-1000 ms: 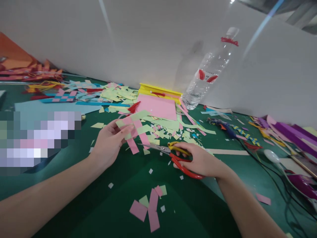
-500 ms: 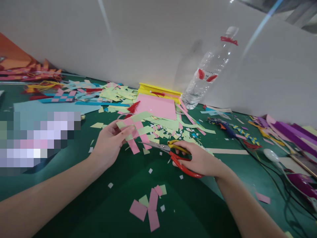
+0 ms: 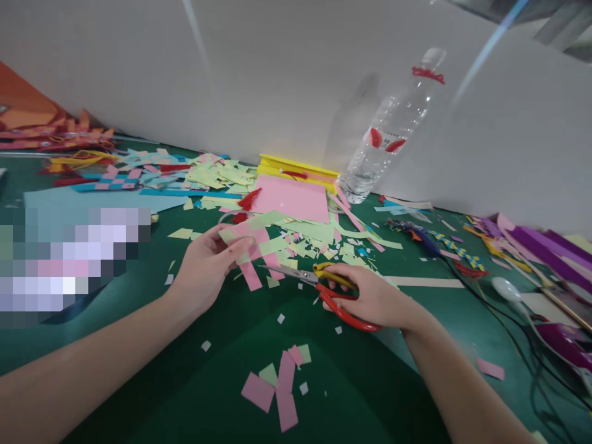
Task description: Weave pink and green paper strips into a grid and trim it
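Observation:
Between thumb and fingers, my left hand pinches a woven piece of pink and pale green paper strips, whose loose ends stick out to the right and downward. My right hand has its fingers through the handles of a pair of scissors, one handle yellow and one red. The blades point left, close to the hanging pink strip end; whether they touch it I cannot tell. Cut pink paper pieces and small green and white scraps lie on the green table nearer to me.
Behind the hands stand a pink paper sheet against a yellow folded strip and a tilted plastic bottle. Paper scraps pile up at back left. A purple glue gun and its black cable lie right. The left side is pixelated.
The woven paper has shifted very slightly in my left hand, its strip ends turning a little. The scissors and my right hand stay almost where they were.

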`<state>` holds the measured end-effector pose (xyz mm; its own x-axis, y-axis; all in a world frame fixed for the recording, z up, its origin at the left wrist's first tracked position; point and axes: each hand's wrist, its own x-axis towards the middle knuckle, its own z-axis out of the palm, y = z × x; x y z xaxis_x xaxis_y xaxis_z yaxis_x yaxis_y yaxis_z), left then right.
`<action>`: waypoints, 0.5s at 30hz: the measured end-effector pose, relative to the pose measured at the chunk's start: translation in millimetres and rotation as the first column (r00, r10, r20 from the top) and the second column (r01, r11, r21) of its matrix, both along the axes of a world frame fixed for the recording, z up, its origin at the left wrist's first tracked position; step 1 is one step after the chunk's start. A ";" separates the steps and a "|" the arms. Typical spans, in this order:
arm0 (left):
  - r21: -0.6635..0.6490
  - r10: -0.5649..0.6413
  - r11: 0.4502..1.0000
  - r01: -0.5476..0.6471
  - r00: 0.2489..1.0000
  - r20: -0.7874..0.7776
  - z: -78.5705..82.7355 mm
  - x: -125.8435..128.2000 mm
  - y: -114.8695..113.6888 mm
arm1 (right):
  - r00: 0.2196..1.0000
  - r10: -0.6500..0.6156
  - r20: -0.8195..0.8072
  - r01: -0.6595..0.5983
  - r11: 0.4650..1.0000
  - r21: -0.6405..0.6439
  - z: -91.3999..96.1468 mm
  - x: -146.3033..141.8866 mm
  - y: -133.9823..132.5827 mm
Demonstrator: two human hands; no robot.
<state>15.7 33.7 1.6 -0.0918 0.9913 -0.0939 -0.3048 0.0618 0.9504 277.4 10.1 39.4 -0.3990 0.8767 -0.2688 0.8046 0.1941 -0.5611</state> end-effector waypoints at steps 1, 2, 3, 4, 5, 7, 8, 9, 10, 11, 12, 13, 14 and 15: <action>-0.001 -0.002 1.000 0.002 1.000 -0.011 -0.2 -0.4 0.0 | 1.000 -0.006 -0.003 0.006 1.000 -0.006 -0.5 0.5 0.2; 0.002 -0.006 1.000 0.006 1.000 -0.019 -0.6 -0.7 0.0 | 1.000 -0.011 -0.006 0.011 1.000 -0.010 -1.0 1.1 0.3; 0.010 -0.013 1.000 0.013 1.000 -0.026 -1.1 -1.0 0.1 | 1.000 -0.013 -0.008 0.013 1.000 -0.013 -1.4 1.5 0.5; 0.016 -0.023 1.000 0.024 0.999 -0.031 -1.7 -1.2 0.2 | 1.000 -0.013 -0.008 0.013 1.000 -0.015 -1.6 1.9 0.6; 0.020 -0.031 0.999 0.032 0.999 -0.032 -2.3 -1.3 0.3 | 1.000 -0.013 -0.006 0.013 1.000 -0.016 -1.7 2.2 0.7; 0.017 -0.041 0.999 0.041 0.999 -0.034 -3.7 -1.4 0.6 | 1.000 -0.015 0.004 0.015 1.000 -0.021 -1.3 2.2 0.8; 0.013 -0.040 0.999 0.040 0.999 -0.035 -4.3 -1.4 0.7 | 1.000 -0.019 0.012 0.019 0.999 -0.025 -0.8 2.1 0.9; 0.009 -0.037 0.999 0.037 0.999 -0.036 -4.6 -1.3 0.9 | 1.000 -0.022 0.020 0.023 0.999 -0.029 -0.4 1.9 1.0; 0.008 -0.033 0.999 0.033 0.999 -0.035 -4.8 -1.3 1.0 | 0.999 -0.021 0.028 0.022 0.999 -0.033 0.0 1.7 1.2; 0.010 -0.028 1.000 0.028 0.999 -0.031 -4.7 -1.1 1.1 | 0.999 -0.014 0.035 0.015 0.999 -0.036 0.3 1.5 1.4; 0.012 -0.023 1.000 0.024 0.999 -0.023 -4.3 -0.9 1.3 | 0.999 -0.002 0.042 0.004 0.999 -0.036 0.4 1.4 1.5; 0.013 -0.016 1.000 0.016 1.000 -0.011 -3.6 -0.7 1.3 | 0.999 0.013 0.047 -0.011 0.999 -0.037 0.4 1.3 1.7; 0.012 -0.005 1.000 0.005 1.000 0.004 -2.8 -0.4 1.3 | 0.998 0.026 0.050 -0.024 0.999 -0.037 0.1 1.4 1.8; 0.009 0.008 1.000 -0.008 1.000 0.020 -1.9 -0.1 1.2 | 0.998 0.033 0.052 -0.031 0.999 -0.037 -0.4 1.5 1.8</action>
<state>15.6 35.0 -0.3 -0.0982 0.9913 -0.0873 -0.3246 0.0510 0.9445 278.9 11.9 39.0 -0.4111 0.8530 -0.3214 0.8267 0.2003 -0.5257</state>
